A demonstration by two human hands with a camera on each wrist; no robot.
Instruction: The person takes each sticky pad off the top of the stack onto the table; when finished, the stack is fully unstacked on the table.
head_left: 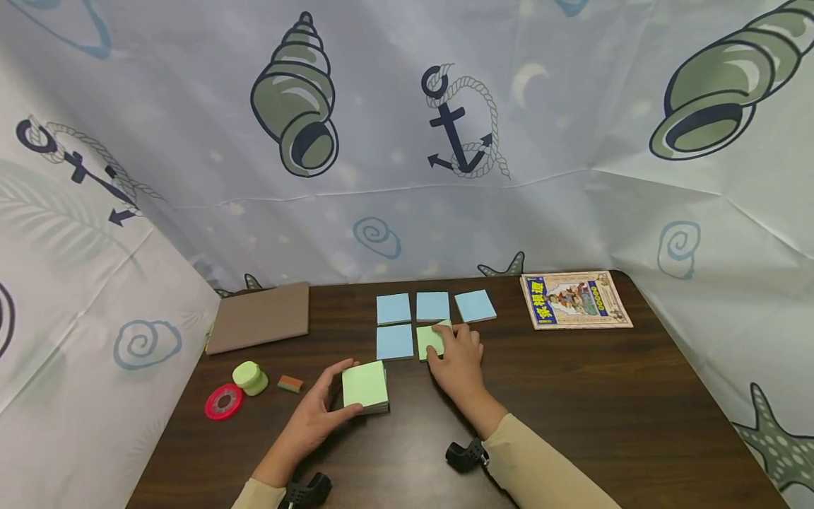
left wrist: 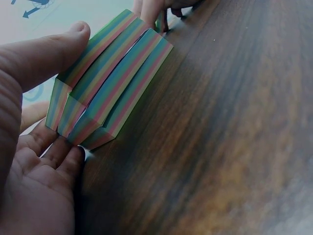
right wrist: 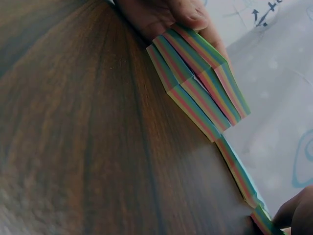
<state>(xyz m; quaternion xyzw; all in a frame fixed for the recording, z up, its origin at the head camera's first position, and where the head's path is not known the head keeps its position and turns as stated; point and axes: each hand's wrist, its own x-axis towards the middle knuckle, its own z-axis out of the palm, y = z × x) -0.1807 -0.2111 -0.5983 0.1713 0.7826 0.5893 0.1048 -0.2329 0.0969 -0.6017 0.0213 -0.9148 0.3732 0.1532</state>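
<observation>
My left hand (head_left: pixel 318 417) grips a stack of sticky note pads (head_left: pixel 365 386) with a pale green top, thumb on the near side and fingers round the far side. Rainbow-striped edges of these stacked pads (left wrist: pixel 107 78) show in the left wrist view. A single green sticky note pad (head_left: pixel 429 342) lies on the table, and my right hand (head_left: pixel 459 360) pinches it between thumb and fingers, covering its right part. Beside and behind it are several blue sticky note pads (head_left: pixel 394 342), set out edge to edge, except the right one (head_left: pixel 475 305), which sits slightly turned.
A brown board (head_left: pixel 259 319) lies at the table's back left. Nearer are a red tape roll (head_left: pixel 224 401), small light-green round pieces (head_left: pixel 251 378) and a small orange-and-green block (head_left: pixel 290 383). An illustrated booklet (head_left: pixel 576 300) is at the back right. A printed curtain (head_left: pixel 407 141) hangs behind.
</observation>
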